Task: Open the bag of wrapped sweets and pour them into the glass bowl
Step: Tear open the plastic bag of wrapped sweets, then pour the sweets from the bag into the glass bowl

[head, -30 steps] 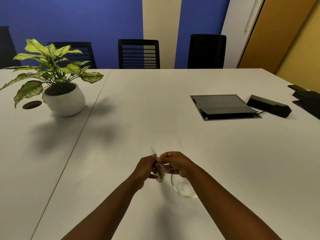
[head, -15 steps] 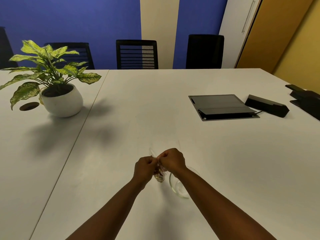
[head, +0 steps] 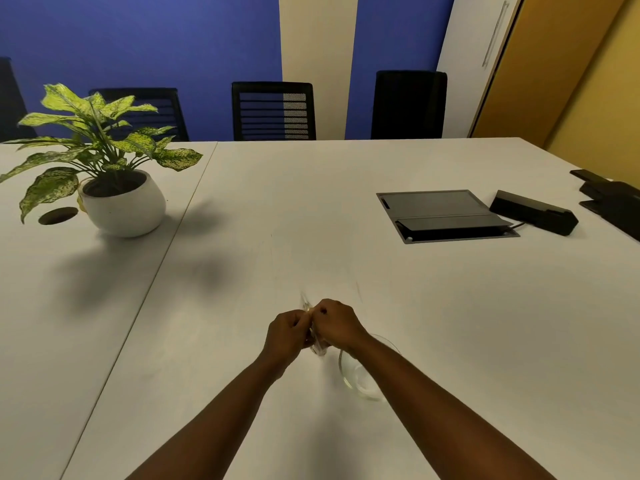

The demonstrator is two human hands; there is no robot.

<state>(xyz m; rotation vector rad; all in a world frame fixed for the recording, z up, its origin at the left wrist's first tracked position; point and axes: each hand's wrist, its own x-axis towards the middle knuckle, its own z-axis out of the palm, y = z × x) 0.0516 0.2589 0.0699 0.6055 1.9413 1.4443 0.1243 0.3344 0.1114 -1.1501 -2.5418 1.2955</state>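
Note:
A small clear plastic bag of wrapped sweets (head: pixel 317 345) hangs between my two hands, just above the white table (head: pixel 450 323). My left hand (head: pixel 285 336) and my right hand (head: pixel 336 325) are pressed close together, both pinching the top of the bag. Most of the bag is hidden by my fingers; only its lower part shows below them. The glass bowl (head: pixel 360 379) stands on the table just right of the bag, partly covered by my right forearm. I see nothing inside it.
A potted plant in a white pot (head: pixel 124 206) stands at the far left beside a round cable hole (head: pixel 58 215). A grey cable hatch (head: pixel 445 214) and a black box (head: pixel 535 212) lie at the far right. Black chairs (head: pixel 273 110) line the far edge.
My hands have drawn closer together and risen slightly, with the bag bunched tighter between them. The bowl has not moved.

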